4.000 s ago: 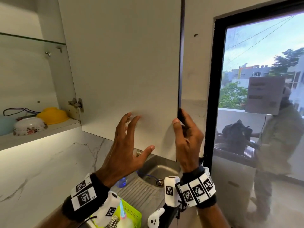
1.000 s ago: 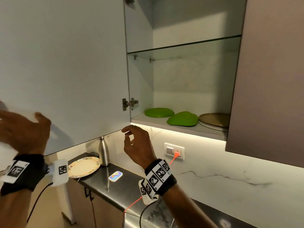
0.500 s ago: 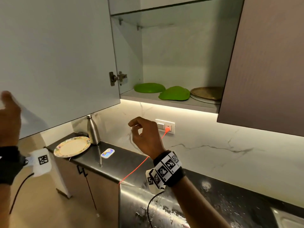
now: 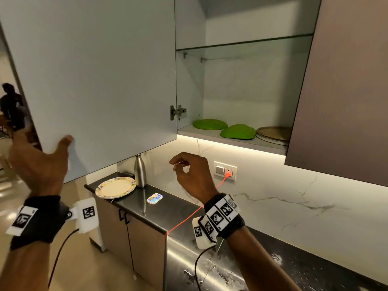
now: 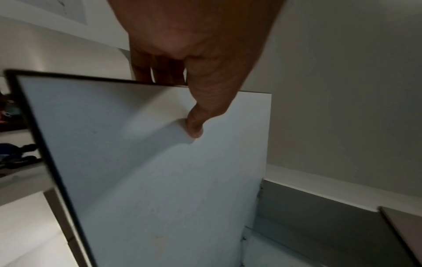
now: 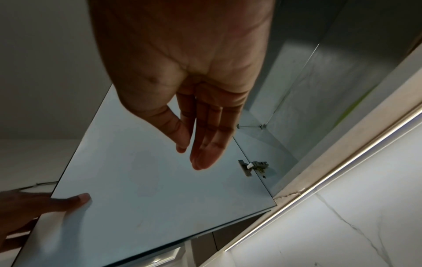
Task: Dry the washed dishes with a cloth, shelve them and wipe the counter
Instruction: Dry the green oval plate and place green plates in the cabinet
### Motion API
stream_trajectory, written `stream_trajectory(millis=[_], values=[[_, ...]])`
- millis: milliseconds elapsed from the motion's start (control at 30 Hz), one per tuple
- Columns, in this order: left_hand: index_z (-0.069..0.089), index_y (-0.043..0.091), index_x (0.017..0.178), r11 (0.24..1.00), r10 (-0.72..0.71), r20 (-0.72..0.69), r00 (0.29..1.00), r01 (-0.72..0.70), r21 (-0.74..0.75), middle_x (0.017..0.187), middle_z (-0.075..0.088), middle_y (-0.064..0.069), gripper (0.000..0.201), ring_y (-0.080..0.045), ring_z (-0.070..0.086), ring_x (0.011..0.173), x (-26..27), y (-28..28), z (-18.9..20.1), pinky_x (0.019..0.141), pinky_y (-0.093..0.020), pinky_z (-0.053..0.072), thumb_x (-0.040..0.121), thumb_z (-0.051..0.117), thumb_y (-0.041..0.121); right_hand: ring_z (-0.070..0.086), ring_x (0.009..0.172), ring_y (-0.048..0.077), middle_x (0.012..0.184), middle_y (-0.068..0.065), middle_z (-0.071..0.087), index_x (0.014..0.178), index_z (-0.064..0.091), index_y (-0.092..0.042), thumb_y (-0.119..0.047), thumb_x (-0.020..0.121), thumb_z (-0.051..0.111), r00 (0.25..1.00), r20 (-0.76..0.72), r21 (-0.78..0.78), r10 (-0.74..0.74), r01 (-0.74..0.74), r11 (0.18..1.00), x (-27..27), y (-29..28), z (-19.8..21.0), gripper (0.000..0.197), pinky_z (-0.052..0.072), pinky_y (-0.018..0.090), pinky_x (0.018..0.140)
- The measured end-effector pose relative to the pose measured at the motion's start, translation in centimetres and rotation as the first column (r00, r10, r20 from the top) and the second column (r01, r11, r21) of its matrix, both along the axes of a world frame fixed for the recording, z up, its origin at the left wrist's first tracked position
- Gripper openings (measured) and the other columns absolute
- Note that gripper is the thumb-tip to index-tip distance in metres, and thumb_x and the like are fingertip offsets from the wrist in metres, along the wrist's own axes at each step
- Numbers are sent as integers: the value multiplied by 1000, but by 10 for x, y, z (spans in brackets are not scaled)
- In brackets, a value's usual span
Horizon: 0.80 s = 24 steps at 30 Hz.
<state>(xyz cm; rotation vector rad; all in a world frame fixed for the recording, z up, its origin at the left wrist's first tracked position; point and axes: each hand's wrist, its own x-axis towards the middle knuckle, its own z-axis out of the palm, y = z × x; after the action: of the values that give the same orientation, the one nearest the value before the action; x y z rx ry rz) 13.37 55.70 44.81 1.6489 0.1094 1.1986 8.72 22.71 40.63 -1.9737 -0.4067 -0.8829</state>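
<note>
Overhead, the left hand (image 4: pixel 39 164) grips the open cabinet door's (image 4: pixel 100 80) lower edge, thumb on the inner face, fingers (image 5: pixel 157 72) behind it. Right hand (image 4: pixel 193 177) hangs empty, fingers (image 6: pixel 212 137) loosely together. Green dishes (image 4: pixel 210 124) lie on the shelf (image 4: pixel 270 144) up right of those fingers; a plate (image 4: pixel 115 187) sits on the counter (image 4: pixel 168 215) between the hands.

Two green dishes (image 4: pixel 210 124) and a metal plate (image 4: pixel 274 133) lie on the open cupboard's shelf (image 4: pixel 201 133).
</note>
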Motion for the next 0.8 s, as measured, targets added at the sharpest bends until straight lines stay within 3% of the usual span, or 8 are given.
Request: stream_trajectory(millis=[100, 167, 267, 367, 500, 567, 667, 800], values=[[57, 18, 122, 998, -30, 54, 998, 27, 64, 116, 69, -10, 64, -25, 66, 97, -40, -27, 3, 87, -45, 56, 79, 77, 61, 72, 83, 9, 95, -8, 77, 93, 76, -15, 1, 88, 62, 999, 7, 19, 31, -32, 999, -13, 3, 14, 22, 59, 29, 83], [56, 16, 124, 996, -38, 94, 995, 31, 80, 119, 70, -10, 60, -18, 63, 94, -56, -46, -2, 88, -44, 56, 80, 83, 46, 72, 86, 7, 98, -7, 77, 96, 77, -13, -2, 89, 65, 998, 1, 28, 67, -67, 997, -25, 7, 21, 18, 56, 19, 81], [55, 18, 117, 977, -88, 119, 989, 63, 204, 93, 70, -2, 51, -24, 67, 78, -93, -95, 1, 78, -47, 58, 80, 84, 39, 70, 96, 1, 110, -9, 75, 109, 74, -15, -15, 92, 73, 991, -31, 31, 133, -132, 991, -48, 14, 31, 17, 49, 13, 75], [58, 18, 109, 966, -160, 128, 979, 129, 224, 73, 61, 8, 41, -20, 60, 64, -112, -154, 0, 68, -33, 47, 79, 85, 28, 67, 112, 4, 126, -8, 70, 124, 67, -17, -29, 98, 68, 983, -44, 30, 179, -177, 984, -73, 12, 34, 29, 52, 21, 77], [53, 25, 110, 926, -296, 175, 939, 237, 293, 97, 70, 2, 49, -19, 72, 77, -127, -236, -3, 69, -38, 54, 74, 86, 20, 66, 117, 20, 127, 3, 70, 132, 64, -13, -16, 99, 43, 983, 37, 108, 181, -184, 977, -100, -24, 30, 39, 59, 42, 91], [52, 24, 111, 902, -357, 193, 914, 283, 326, 103, 67, 0, 51, -23, 70, 81, -129, -270, -4, 68, -40, 55, 74, 86, 18, 69, 111, 24, 123, 6, 71, 130, 66, -11, -9, 97, 42, 989, 33, 190, 141, -145, 971, -111, -54, 30, 41, 61, 39, 83], [55, 16, 114, 857, -410, 218, 886, 292, 424, 107, 62, -6, 51, -24, 63, 90, -131, -313, -7, 70, -29, 45, 73, 86, 19, 73, 99, 27, 117, 12, 73, 125, 69, -10, 2, 101, 44, 998, -10, 254, 68, -63, 965, -121, -98, 32, 36, 61, 32, 68], [61, 6, 126, 800, -451, 234, 861, 274, 533, 114, 61, -12, 55, -25, 59, 100, -116, -359, -13, 76, -26, 47, 82, 81, 31, 74, 100, 26, 114, 8, 75, 124, 70, -7, 9, 100, 49, 999, -30, 263, -26, 33, 964, -130, -141, 37, 36, 63, 33, 69]])
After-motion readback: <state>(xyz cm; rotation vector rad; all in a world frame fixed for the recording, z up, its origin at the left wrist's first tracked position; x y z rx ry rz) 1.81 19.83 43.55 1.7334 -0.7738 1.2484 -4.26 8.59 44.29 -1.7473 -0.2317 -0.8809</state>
